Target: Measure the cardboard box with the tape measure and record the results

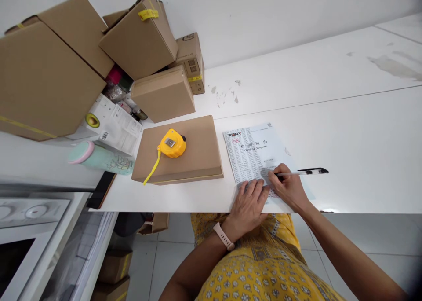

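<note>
Right hand [290,189] pinching pen [313,171], report [252,153] beneath, left hand [249,205] flat on its lower edge

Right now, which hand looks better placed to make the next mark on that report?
Probably the right hand: it grips the pen down at the report. The left hand, holding no pen, rests on the report's near part, so it seems better suited to steadying.

The testing report [249,153] lies on the table [362,160], right of a cardboard box [202,147]. A tape measure [172,144] rests on that box, left of which is a bottle [103,158].
</note>
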`<state>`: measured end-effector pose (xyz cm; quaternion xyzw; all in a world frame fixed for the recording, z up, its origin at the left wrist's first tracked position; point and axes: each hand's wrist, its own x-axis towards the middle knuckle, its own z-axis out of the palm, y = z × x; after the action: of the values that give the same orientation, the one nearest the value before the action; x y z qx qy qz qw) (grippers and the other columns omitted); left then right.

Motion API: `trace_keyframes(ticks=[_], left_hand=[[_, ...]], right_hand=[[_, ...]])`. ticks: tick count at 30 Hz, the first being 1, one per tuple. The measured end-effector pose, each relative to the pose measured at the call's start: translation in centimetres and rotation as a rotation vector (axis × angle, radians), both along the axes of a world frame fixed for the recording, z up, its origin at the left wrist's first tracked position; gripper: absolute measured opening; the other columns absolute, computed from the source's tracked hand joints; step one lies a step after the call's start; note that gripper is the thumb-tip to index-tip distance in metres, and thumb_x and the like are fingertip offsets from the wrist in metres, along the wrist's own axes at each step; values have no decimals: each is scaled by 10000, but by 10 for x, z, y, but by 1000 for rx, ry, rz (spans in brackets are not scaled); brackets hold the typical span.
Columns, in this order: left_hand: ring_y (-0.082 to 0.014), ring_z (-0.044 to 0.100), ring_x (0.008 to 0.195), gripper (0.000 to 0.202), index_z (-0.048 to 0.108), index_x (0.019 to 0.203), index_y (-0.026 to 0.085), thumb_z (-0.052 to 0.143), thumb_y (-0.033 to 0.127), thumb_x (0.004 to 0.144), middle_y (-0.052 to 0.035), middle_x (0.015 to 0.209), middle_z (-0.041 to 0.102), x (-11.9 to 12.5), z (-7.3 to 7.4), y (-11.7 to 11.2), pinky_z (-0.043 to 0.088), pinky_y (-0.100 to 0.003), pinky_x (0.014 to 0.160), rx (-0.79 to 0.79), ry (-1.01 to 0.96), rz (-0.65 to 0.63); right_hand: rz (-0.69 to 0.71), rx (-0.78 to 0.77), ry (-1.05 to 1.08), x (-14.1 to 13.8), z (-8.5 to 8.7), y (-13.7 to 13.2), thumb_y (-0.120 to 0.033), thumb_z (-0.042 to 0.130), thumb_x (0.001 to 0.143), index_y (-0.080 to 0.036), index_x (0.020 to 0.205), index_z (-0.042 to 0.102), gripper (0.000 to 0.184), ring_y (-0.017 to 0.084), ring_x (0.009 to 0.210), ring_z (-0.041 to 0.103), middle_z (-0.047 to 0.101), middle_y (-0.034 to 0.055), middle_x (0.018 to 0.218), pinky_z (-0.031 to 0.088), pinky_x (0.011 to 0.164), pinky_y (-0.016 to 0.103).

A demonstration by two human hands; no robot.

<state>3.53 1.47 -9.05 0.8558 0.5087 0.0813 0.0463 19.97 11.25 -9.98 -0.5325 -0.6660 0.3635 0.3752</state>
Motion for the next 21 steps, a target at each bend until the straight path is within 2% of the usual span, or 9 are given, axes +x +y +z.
trace_keyframes(ticks=[21], left_hand=[[-321, 392, 1479, 683, 420, 1523, 81, 574, 495, 1001, -178, 1616, 449, -1, 3, 0, 286, -480, 1244, -11, -3, 1]], right_hand=[[2, 7, -9, 1, 1, 1, -398, 595, 912, -257, 692, 465, 291, 130, 512, 396, 436, -51, 561, 326, 493, 279]])
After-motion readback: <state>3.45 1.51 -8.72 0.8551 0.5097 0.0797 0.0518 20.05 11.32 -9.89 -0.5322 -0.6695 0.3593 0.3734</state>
